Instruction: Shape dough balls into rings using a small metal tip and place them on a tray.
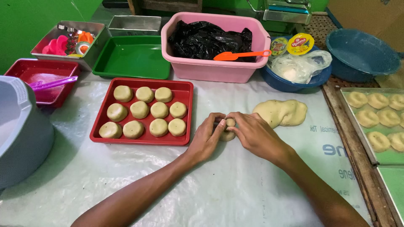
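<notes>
a small dough piece (228, 129) is pinched shut between left hand (206, 138) & right hand (254, 134), on the plastic sheet (235, 185) just right of the red tray (185, 90). shaping step judged underway; next, sealed piece to be set w/ care in tray's free corner.

A counter (235, 193) covered with a translucent white plastic sheet (84, 176) fills most of the view, the sheet wrinkled and faintly shiny under soft, even light. Behind it rises a bright green wall (25, 21), and a strip of bare brown wood (351, 143) edges the sheet on the right. At the far edge, dark wooden furniture (168, 5) and a green metal frame (286, 12) stand against the wall.
</notes>
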